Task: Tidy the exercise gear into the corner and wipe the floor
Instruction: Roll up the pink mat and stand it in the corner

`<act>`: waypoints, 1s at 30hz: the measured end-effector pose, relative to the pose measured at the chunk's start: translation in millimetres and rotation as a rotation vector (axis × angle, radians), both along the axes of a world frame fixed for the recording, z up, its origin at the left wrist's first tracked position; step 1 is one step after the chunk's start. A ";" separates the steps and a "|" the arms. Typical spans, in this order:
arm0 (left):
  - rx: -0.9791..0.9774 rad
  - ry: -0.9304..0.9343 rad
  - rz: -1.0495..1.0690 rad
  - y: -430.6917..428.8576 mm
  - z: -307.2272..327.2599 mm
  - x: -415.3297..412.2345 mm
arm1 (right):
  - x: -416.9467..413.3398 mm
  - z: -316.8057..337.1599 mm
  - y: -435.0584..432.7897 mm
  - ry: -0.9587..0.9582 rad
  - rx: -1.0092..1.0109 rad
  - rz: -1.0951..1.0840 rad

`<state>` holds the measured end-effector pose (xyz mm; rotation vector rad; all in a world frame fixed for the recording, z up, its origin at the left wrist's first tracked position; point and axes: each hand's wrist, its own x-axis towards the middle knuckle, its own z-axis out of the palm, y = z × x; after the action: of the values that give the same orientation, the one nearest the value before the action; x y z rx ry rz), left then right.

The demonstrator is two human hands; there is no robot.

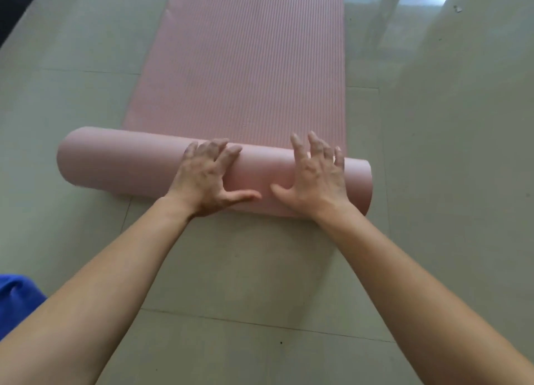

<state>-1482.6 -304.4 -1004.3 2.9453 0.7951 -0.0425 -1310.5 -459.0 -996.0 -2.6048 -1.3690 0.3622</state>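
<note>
A pink exercise mat [239, 61] lies flat on the tiled floor and runs away from me to the top of the view. Its near end is wound into a thick roll [115, 162] lying crosswise. My left hand [206, 176] presses flat on top of the roll near its middle, fingers spread. My right hand [316, 173] presses flat on the roll near its right end, fingers spread too. Neither hand closes around the mat. Both bare forearms reach in from the bottom corners.
Pale grey floor tiles [231, 283] surround the mat on every side. A blue cloth [16, 298] shows at the lower left edge. A dark object [11, 6] sits at the top left corner. Bright window glare [427, 6] falls on the floor at the top right.
</note>
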 end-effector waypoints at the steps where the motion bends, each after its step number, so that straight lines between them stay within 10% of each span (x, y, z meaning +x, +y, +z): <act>1: 0.014 0.126 -0.008 4.4 0.5 -1.9 | 2.4 0.8 0.8 -0.018 0.040 0.007; 6: 0.119 0.377 -0.022 14.6 6.2 11.4 | 2.3 -13.5 -8.6 -0.120 -0.252 0.228; 21: -0.205 0.409 0.088 18.7 104.9 57.0 | 61.0 71.6 -21.6 0.031 -0.105 0.334; 30: -0.181 0.224 0.198 7.9 46.6 35.3 | 24.3 0.4 -37.6 -0.260 0.011 0.210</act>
<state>-1447.3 -296.5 -957.7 2.7087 1.0473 -0.4130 -1286.2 -496.5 -995.6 -2.5756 -1.7290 0.0412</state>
